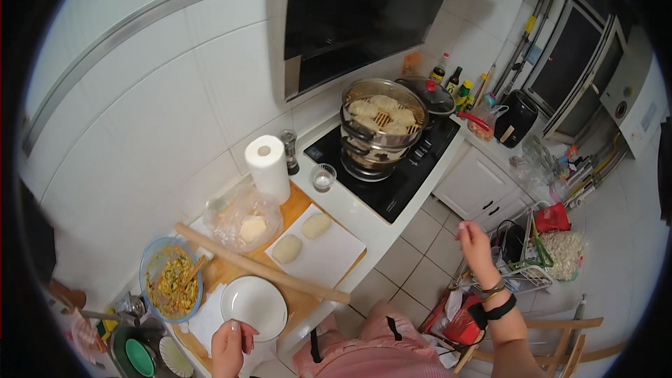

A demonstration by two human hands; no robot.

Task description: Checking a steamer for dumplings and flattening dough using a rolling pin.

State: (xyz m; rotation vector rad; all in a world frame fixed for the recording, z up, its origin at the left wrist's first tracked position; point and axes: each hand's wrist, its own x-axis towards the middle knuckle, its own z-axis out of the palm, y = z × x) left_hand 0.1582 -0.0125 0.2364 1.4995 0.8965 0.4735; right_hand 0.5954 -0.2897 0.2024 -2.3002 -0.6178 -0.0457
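Low in the view, my left hand (232, 347) has its fingers closed at the near rim of a white plate (255, 306), which looks to have nothing on it. My right hand (476, 246) is raised over the floor at the right, fingers curled together, with nothing visible in them. Beyond the plate a long wooden rolling pin (262, 264) lies slanted across the wooden board (299, 200). Past it, two pale dough pieces (287, 248) rest on a white sheet (339, 243). At the left stands a bowl of chopped filling (171, 280) with a wooden utensil in it.
A steamer pot (381, 133) with several buns stands on the black cooktop (392, 196). Near it are a small glass (323, 178), a paper towel roll (269, 168) and a plastic bag with dough (245, 220). A wooden stool (563, 343) and storage rack (525, 276) stand at right.
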